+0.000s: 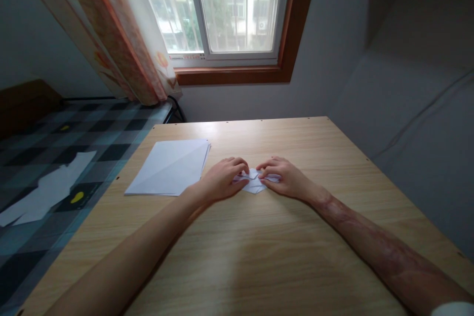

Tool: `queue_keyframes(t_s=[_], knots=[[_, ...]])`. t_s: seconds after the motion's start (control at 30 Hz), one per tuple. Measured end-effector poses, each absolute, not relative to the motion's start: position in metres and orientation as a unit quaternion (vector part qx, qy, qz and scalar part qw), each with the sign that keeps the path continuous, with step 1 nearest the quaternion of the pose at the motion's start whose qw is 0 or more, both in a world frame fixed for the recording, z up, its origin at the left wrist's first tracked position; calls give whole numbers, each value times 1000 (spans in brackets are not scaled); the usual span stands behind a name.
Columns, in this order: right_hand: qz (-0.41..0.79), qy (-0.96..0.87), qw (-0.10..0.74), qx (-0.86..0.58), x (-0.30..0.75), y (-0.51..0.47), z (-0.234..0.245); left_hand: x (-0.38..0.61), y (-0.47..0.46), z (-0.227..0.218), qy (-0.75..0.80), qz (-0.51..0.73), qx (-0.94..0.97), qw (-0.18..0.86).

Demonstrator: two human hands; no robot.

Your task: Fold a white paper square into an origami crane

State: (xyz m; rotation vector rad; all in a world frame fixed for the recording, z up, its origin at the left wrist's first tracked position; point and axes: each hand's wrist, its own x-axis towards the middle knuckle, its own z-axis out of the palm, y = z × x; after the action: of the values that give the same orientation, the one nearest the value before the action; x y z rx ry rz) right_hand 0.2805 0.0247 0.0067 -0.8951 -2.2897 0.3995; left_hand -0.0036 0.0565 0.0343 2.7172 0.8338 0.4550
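A small folded sheet of white paper (255,186) lies on the wooden table (259,252), its lower edge coming to a blunt point. My left hand (226,177) grips its left side, fingers curled over the top and thumb along the lower edge. On the right side, my right hand (283,176) holds the paper in a similar way, thumb and fingers pinching it. Both hands cover the paper's outer ends, so only its middle shows plainly. Several creases and layered flaps are visible between the fingertips.
Left of my hands lies a stack of white paper sheets (170,168), the top one creased diagonally. White paper scraps (52,187) rest on the checked bed (122,123) beside the table. A window (237,10) and a curtain (114,29) are beyond; a wall stands at right.
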Motion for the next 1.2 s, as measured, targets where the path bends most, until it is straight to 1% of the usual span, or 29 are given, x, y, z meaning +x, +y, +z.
queue_keyframes(t_s=[0.2, 0.33, 0.47, 0.57, 0.7, 0.93, 1.07, 1.2], knots=[[143, -876, 307, -342, 279, 21, 8, -4, 56, 39, 311, 141, 927, 154], [133, -878, 310, -340, 277, 21, 6, -2, 53, 41, 364, 143, 911, 134], [123, -881, 300, -344, 277, 21, 4, -2, 50, 43, 374, 127, 911, 119], [122, -883, 295, -345, 277, 20, 4, -3, 50, 43, 382, 113, 908, 128], [168, -873, 297, -349, 275, 19, 3, -2, 50, 45, 388, 110, 902, 154], [296, -807, 343, -378, 266, 14, 6, -2, 49, 46, 378, 121, 899, 186], [290, -798, 361, -385, 263, 13, 5, -2, 48, 44, 381, 126, 895, 192], [266, -810, 349, -388, 263, 10, 6, -2, 47, 43, 376, 135, 890, 220]])
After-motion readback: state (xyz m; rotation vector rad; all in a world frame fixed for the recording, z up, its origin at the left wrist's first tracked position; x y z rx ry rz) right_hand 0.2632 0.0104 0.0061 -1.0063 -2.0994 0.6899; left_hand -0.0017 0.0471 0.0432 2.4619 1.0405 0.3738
